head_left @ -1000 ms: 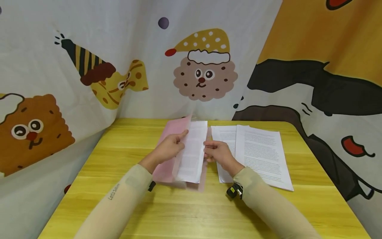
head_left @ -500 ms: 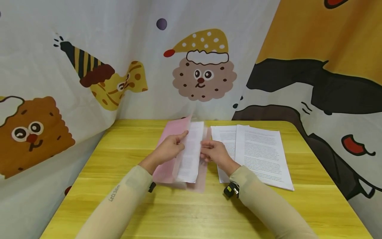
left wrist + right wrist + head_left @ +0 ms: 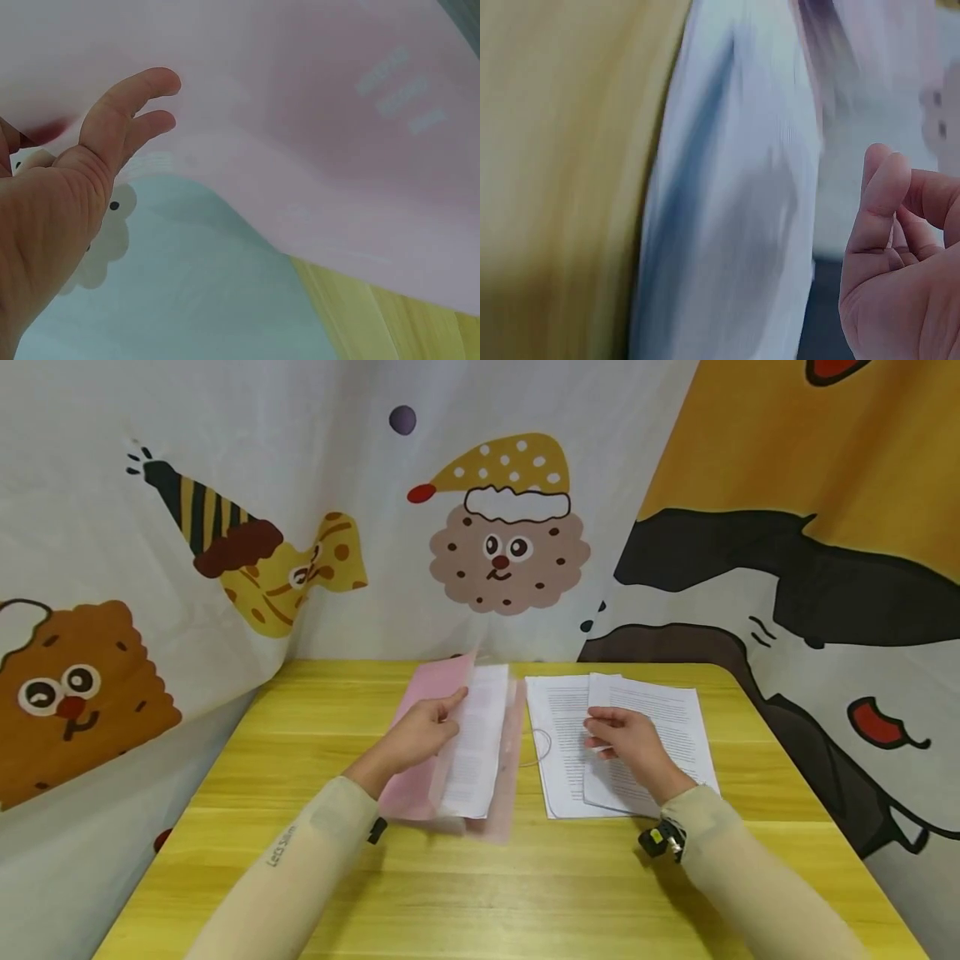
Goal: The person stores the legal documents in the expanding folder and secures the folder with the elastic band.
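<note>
My left hand (image 3: 422,728) pinches the raised cover of a pink translucent folder (image 3: 437,681), left of centre in the head view. White printed sheets (image 3: 478,760) lie inside the folder. Up close in the left wrist view, two fingertips show in front of the pink cover (image 3: 322,135), the thumb mostly hidden behind it. My right hand (image 3: 632,740) hovers over a second pile of printed paper (image 3: 667,710), fingers loosely curled and holding nothing. That pile overlaps more printed sheets (image 3: 561,735) on its left. The right wrist view is blurred around white paper (image 3: 735,135).
A thin loop of cord (image 3: 550,746) sticks out from the folder's right side, over the loose sheets. Everything lies on a yellow wood-grain table (image 3: 465,893). Behind its far edge hangs a printed curtain (image 3: 352,627).
My right hand has left the sheets in the folder and moved right, over the loose paper. The sheets shifted slightly left, deeper into the folder. The left hand keeps its grip.
</note>
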Action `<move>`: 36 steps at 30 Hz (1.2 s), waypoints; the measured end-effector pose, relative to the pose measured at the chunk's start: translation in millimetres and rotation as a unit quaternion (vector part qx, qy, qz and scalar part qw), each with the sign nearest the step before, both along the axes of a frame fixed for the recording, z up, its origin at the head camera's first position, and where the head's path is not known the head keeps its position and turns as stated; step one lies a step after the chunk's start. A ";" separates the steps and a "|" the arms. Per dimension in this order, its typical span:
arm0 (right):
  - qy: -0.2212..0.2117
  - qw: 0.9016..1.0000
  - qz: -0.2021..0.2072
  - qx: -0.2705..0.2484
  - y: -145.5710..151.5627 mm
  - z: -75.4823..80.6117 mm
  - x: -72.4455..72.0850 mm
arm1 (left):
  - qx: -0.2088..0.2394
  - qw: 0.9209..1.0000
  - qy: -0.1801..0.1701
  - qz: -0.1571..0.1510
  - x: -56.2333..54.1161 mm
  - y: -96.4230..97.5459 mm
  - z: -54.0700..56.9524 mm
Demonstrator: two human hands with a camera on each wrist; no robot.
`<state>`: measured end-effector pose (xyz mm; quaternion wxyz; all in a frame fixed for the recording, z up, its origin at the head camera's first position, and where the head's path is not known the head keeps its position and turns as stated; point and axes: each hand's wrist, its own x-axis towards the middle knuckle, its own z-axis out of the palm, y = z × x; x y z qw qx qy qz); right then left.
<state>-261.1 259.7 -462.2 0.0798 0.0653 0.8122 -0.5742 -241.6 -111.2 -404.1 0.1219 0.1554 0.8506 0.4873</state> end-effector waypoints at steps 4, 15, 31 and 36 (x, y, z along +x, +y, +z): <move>-0.011 0.998 -0.055 0.023 53.9 5.9 2.0 | 0.003 1.000 -0.004 -0.004 -1.1 0.6 -2.0; -0.052 0.983 -0.178 0.010 173.2 -0.8 15.5 | 0.011 1.000 -0.013 -0.010 0.1 0.1 -2.6; -0.087 0.975 -0.194 0.062 183.3 -1.3 21.7 | 0.004 1.000 -0.012 -0.010 -0.2 -0.9 -3.6; -0.085 0.971 -0.182 0.127 178.0 -2.6 18.5 | 0.008 1.000 -0.015 -0.009 0.3 -1.2 -4.0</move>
